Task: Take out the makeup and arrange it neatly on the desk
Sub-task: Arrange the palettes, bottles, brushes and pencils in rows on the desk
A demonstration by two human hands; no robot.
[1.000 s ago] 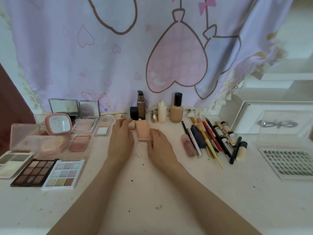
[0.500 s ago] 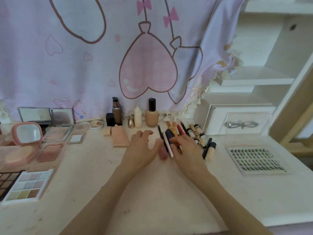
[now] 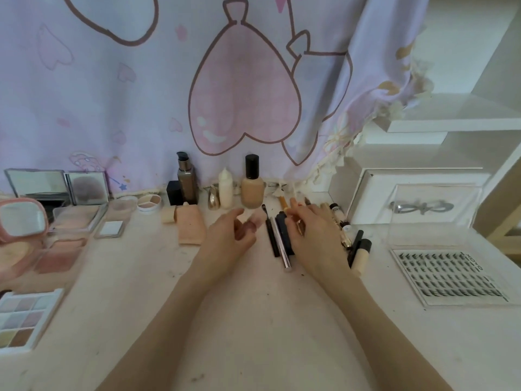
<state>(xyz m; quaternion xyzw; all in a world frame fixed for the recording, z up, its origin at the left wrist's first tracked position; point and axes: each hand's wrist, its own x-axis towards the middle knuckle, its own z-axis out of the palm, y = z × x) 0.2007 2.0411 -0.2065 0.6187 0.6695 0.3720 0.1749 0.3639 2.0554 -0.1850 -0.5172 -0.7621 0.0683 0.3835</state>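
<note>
Pink tube (image 3: pixel 248 225): a small translucent pink makeup tube is held in the curled fingers of the left hand (image 3: pixel 228 238), just above the desk (image 3: pixel 253 320), left of the row of pens.
Left hand: fingers are bent round the pink tube, thumb raised toward the back of the desk.
Right hand (image 3: pixel 315 235): laid palm down over the pile of pencils and sticks (image 3: pixel 342 230); whether anything is gripped cannot be told, as the fingers are blurred.
Pens: a black pen (image 3: pixel 271 235), a silver pen (image 3: pixel 282 246) and a dark blue stick (image 3: pixel 283 225) are lined up side by side between the two hands.
Concealer tube (image 3: pixel 362 255): a beige tube with a black cap is laid to the right of the right wrist.
Bottles: a beige foundation bottle (image 3: pixel 252 187), a white bottle (image 3: pixel 225 187) and a dark pump bottle (image 3: pixel 186 179) are stood upright against the curtain (image 3: pixel 141 108).
Peach pouch (image 3: pixel 190 225): laid flat left of the left hand.
Palettes: compacts and an eyeshadow palette (image 3: pixel 22 317) are set out at the left edge.
Lash tray (image 3: pixel 448 275): laid at the right, before a clear box (image 3: pixel 423 213).
</note>
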